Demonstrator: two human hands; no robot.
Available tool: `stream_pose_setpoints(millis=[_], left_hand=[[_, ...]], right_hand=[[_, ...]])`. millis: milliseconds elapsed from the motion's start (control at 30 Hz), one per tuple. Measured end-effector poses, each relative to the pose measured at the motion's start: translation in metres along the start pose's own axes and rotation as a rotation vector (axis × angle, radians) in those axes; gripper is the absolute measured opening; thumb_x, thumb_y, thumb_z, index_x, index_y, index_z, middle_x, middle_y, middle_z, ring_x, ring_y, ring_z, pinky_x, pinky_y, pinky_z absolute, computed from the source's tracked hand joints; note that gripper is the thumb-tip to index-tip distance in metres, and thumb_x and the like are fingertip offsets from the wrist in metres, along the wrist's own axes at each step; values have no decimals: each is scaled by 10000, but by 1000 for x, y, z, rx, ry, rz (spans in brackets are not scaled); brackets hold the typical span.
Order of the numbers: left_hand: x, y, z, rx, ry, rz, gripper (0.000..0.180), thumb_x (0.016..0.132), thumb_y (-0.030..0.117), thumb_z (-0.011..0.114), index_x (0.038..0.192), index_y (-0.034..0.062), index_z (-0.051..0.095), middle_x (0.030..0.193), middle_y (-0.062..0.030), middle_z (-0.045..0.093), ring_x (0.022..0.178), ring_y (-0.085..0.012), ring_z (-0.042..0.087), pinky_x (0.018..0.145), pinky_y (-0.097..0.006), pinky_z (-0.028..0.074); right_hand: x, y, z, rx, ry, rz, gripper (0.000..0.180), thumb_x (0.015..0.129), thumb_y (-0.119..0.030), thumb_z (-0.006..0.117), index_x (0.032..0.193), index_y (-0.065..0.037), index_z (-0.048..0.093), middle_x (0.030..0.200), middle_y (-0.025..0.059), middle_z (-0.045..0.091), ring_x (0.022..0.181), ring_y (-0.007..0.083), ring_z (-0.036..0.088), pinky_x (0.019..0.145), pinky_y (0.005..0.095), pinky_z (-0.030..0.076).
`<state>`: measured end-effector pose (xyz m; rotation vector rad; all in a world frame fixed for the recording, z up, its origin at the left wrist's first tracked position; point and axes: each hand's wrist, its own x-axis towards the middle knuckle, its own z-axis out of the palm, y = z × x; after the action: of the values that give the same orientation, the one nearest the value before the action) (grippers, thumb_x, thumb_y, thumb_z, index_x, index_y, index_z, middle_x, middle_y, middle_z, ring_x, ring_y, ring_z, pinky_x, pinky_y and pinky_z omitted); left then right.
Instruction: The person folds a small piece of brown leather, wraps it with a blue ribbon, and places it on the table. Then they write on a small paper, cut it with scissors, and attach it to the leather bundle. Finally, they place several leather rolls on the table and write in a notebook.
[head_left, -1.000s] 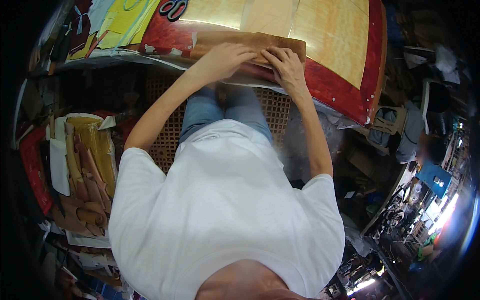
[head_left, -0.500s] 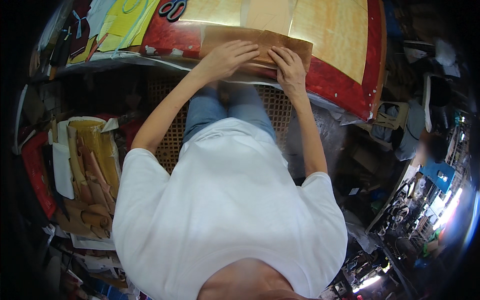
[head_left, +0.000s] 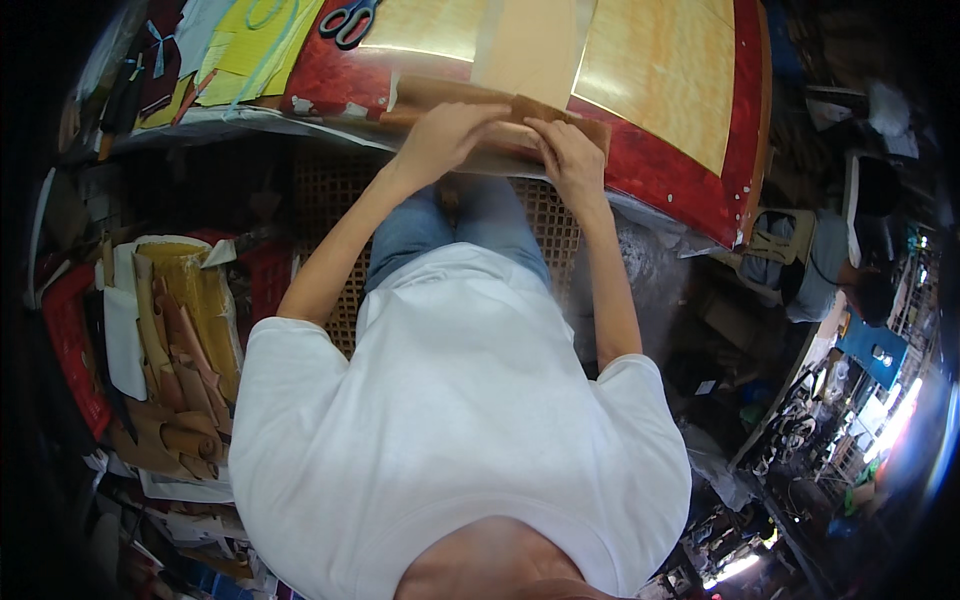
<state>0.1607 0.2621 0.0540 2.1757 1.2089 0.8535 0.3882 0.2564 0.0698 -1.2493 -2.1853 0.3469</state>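
A brown sheet, apparently leather, (head_left: 440, 92) lies along the near edge of the red-topped table (head_left: 655, 160), its near part curled up. My left hand (head_left: 450, 138) is bent over the sheet's middle left, fingers together and pointing right. To its right, my right hand (head_left: 572, 158) grips the sheet with curled fingers. The fingertips of both hands come close together over the near edge, and my thumbs are mostly hidden. A pale tan sheet (head_left: 525, 45) lies flat just beyond the brown one.
Dark-handled scissors (head_left: 352, 14) rest at the table's far left, beside yellow sheets (head_left: 240, 65). Glossy yellowish panels (head_left: 655, 75) cover much of the tabletop. Rolled leather pieces (head_left: 185, 340) stand low at my left. Another person (head_left: 825, 265) sits at the right.
Both hands have come slightly nearer to me with the brown sheet. My flatter fingers have curled, and the sheet's near edge is now lifted and bent.
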Motion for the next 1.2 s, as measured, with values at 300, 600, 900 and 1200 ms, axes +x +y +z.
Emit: stream_pose_setpoints(millis=[300, 600, 900, 1200], left_hand=[[7, 9, 8, 307, 101, 378, 295, 799, 173, 653, 1085, 106, 620, 1134, -64, 599, 1092, -219, 574, 941, -371, 438], [37, -11, -5, 42, -78, 281, 262, 838, 87, 632, 1098, 54, 640, 1013, -109, 687, 941, -293, 668, 816, -389, 538], [48, -13, 3, 181, 106, 379, 273, 833, 194, 693, 1065, 76, 612, 1074, -74, 631, 996, -281, 614, 849, -359, 501], [57, -28, 7, 124, 26, 255, 239, 861, 193, 678, 1054, 54, 656, 1038, -97, 642, 966, -276, 622, 820, -389, 498]], right_hand=[[34, 9, -4, 86, -308, 232, 143, 903, -165, 649, 1022, -86, 652, 933, 128, 687, 835, 303, 655, 734, 405, 503], [2, -14, 12, -146, 160, -67, 257, 835, -87, 675, 1092, -86, 666, 1025, 100, 606, 952, 289, 588, 839, 410, 465], [44, 21, -8, 88, -283, 206, 233, 898, -206, 636, 1116, -132, 673, 930, 146, 619, 889, 351, 628, 756, 443, 498], [39, 12, 11, -138, 92, -14, 292, 878, -206, 691, 1148, -101, 657, 973, 120, 593, 963, 297, 581, 857, 407, 466]])
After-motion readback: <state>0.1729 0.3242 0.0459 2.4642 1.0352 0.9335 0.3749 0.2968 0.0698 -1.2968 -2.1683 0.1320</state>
